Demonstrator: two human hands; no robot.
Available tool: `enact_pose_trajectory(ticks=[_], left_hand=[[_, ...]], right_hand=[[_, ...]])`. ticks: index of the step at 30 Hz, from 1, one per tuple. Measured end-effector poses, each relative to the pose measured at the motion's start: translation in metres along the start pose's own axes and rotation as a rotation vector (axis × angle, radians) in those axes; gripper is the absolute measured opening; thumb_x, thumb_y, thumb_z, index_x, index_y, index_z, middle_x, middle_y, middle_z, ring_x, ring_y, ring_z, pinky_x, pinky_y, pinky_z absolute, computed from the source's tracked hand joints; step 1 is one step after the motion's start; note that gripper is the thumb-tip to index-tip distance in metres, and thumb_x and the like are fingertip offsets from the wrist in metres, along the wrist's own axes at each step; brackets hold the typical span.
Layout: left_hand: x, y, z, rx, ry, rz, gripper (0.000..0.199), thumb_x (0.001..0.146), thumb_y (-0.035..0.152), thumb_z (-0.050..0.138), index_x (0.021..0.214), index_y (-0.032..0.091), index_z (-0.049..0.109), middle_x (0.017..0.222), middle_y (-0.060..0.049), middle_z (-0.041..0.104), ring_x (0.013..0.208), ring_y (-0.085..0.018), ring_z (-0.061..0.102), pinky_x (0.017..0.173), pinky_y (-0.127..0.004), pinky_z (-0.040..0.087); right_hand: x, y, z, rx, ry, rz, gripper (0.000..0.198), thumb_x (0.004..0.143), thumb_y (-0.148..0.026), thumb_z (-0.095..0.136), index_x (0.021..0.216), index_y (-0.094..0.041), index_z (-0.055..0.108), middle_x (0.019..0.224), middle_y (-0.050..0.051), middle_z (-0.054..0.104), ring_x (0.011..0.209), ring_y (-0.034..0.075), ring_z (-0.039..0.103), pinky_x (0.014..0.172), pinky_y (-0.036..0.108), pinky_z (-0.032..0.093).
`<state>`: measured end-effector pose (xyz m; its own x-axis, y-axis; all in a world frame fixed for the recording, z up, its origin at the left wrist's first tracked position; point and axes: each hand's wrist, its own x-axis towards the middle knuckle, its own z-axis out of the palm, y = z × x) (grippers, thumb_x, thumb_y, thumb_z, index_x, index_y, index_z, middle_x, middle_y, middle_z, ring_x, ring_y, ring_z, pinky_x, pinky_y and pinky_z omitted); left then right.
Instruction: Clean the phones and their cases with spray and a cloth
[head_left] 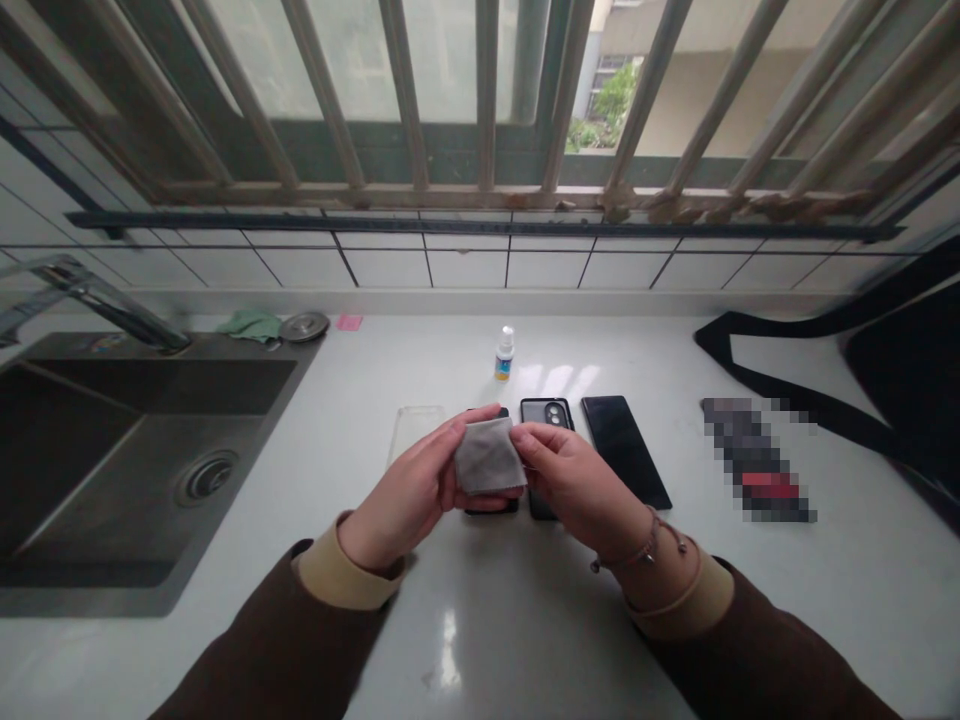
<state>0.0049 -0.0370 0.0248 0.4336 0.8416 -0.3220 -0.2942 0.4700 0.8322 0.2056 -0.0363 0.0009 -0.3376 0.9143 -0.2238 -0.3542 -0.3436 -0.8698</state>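
A folded grey cleaning cloth (489,456) is held between my two hands, above the counter. My left hand (420,480) is closed round its left side, with fingers under it and the thumb on its edge. At the upper right corner, my right hand (574,475) pinches the cloth between thumb and fingers. Beneath the hands lies a dark phone (491,506), mostly hidden. Beside it is a black phone case (546,410) with camera holes, partly covered by my right hand. A clear phone case (415,422) lies behind my left hand.
A small spray bottle (504,356) stands upright behind the hands. To the right lie a black phone (626,450), a pixelated dark object (757,462) and a black strap (810,405). At left is a sink (161,590) with a faucet (112,300), green cloth (251,324) and metal strainer (304,326).
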Motion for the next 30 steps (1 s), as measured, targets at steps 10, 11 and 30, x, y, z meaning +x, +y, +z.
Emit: enact_pose_trajectory(ticks=[10, 11, 30], left_hand=[[-0.003, 0.024, -0.035, 1.668, 0.853, 0.303, 0.048, 0.107, 0.045, 0.051, 0.135, 0.010, 0.067, 0.112, -0.021, 0.075, 0.103, -0.037, 0.072, 0.093, -0.045, 0.053], [-0.003, 0.022, -0.039, 1.803, 0.849, 0.223, 0.047, 0.106, 0.046, 0.052, 0.126, 0.007, 0.071, 0.115, -0.026, 0.072, 0.106, -0.041, 0.071, 0.093, -0.047, 0.054], [0.010, 0.016, -0.038, 0.548, 0.457, 0.149, 0.022, 0.097, 0.038, 0.075, 0.106, 0.017, 0.073, 0.069, 0.001, 0.064, 0.053, -0.014, 0.056, 0.052, -0.024, 0.042]], right_hand=[[0.004, -0.005, -0.005, 0.042, 0.203, -0.074, 0.043, 0.083, -0.060, 0.088, 0.101, -0.021, 0.082, 0.099, 0.008, 0.081, 0.094, 0.025, 0.076, 0.080, 0.039, 0.065], [0.004, -0.004, -0.005, 0.040, 0.209, -0.074, 0.043, 0.083, -0.060, 0.088, 0.099, -0.021, 0.081, 0.097, 0.008, 0.080, 0.093, 0.024, 0.076, 0.080, 0.039, 0.065], [0.003, -0.005, -0.003, 0.113, 0.257, -0.082, 0.036, 0.087, -0.054, 0.085, 0.100, -0.021, 0.080, 0.113, 0.011, 0.083, 0.101, 0.025, 0.078, 0.086, 0.039, 0.064]])
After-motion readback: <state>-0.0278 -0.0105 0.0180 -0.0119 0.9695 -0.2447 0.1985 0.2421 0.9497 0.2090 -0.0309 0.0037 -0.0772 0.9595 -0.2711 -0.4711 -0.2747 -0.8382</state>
